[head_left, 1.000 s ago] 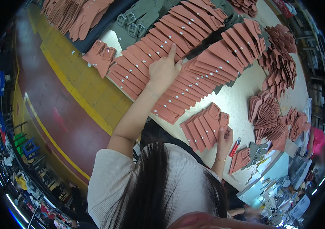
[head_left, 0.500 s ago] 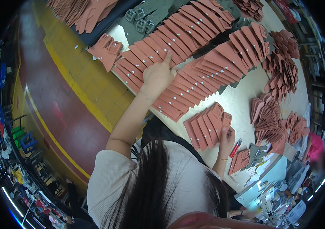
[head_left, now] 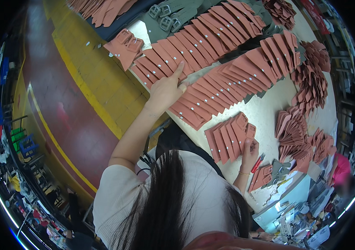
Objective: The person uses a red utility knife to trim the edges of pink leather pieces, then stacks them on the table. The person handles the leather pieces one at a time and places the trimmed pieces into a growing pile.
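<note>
Terracotta pieces lie spread in 2 labelled rows at the person's 12 o'clock; stacks at 2 look yet to be spread. Left grip is loose, seemingly empty, index finger extended; right grip curls at a smaller fan, 1 o'clock, hold unclear.

Could read no words, numbers or signs anywhere; found only small white stickers on the reddish pieces, too tiny to be made out.
</note>
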### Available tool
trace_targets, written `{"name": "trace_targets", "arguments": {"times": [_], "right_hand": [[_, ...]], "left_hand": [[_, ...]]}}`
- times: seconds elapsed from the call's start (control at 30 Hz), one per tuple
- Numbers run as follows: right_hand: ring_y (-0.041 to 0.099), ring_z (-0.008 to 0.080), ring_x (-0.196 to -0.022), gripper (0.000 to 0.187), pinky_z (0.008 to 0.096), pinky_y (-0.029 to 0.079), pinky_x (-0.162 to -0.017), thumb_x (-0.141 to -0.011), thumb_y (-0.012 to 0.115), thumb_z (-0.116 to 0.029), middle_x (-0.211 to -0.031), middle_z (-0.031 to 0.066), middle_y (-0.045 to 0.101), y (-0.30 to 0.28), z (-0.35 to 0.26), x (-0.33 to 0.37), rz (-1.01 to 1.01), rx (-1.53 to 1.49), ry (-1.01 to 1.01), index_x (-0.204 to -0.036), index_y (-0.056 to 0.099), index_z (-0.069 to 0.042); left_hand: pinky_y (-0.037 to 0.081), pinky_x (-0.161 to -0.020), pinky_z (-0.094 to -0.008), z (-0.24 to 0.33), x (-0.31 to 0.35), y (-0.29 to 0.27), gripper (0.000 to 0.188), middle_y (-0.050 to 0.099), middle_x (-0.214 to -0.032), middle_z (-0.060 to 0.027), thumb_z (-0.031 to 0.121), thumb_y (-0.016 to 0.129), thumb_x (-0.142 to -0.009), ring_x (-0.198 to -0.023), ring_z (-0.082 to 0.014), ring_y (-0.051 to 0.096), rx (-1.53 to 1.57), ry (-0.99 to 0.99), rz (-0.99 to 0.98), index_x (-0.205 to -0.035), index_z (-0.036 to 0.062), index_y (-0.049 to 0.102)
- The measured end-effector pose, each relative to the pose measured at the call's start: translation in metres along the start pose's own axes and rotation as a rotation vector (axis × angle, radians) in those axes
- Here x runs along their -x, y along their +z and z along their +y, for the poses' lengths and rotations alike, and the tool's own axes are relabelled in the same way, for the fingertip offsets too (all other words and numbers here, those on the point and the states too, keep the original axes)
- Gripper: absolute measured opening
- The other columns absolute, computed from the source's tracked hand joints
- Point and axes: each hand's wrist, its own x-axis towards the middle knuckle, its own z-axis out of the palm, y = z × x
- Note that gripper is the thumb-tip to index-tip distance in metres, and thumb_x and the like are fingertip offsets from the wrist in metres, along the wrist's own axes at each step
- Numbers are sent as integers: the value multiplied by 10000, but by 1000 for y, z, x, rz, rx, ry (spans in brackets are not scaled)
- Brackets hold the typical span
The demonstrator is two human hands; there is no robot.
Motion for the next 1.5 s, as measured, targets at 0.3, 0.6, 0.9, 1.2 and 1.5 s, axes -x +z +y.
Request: {"name": "trace_targets", "arguments": {"times": [0.3, 0.6, 0.9, 1.2, 1.5], "right_hand": [[472, 54, -696, 391, 191, 399, -618, -924, 679, -315, -810, -6, 558, -2, 4, -3, -8, 33, -18, -1075, 587, 33], [500, 58, -725, 396, 190, 417, -649, -929, 673, -307, -835, 14, 588, -3, 2, -2, -33, -1, 17, -1091, 568, 39], [499, 60, -739, 373, 188, 415, -658, -938, 662, -296, -852, 16, 581, -4, 2, -3, -47, 2, 33, -1090, 566, 31], [508, 65, -745, 357, 208, 434, -677, -933, 665, -258, -860, 22, 603, -2, 0, -2, -23, 25, -48, -1120, 584, 34], [503, 60, -730, 354, 206, 438, -665, -928, 672, -265, -845, 11, 605, 1, 3, -1, -2, -36, -26, -1115, 595, 26]], "left_hand": [[517, -756, -457, -25, 23, 0, 759, 709, -884, -158, 368, 570, -906, -824, -364, 673, -12, -58, -71, -1543, 279, 167], [514, -729, -470, -39, 37, 10, 777, 684, -815, -185, 399, 573, -907, -804, -394, 664, 30, -35, -16, -1546, 282, 147], [511, -725, -472, -42, 45, 7, 772, 683, -819, -195, 413, 566, -915, -797, -399, 661, 54, -81, -61, -1547, 288, 140], [509, -724, -486, -47, 45, 10, 825, 679, -800, -193, 395, 568, -899, -771, -389, 666, -15, -70, -65, -1547, 333, 62], [451, -591, -427, -43, 48, 10, 858, 548, -590, -147, 293, 604, -886, -577, -347, 589, -20, 8, 19, -1555, 300, 69]]}}
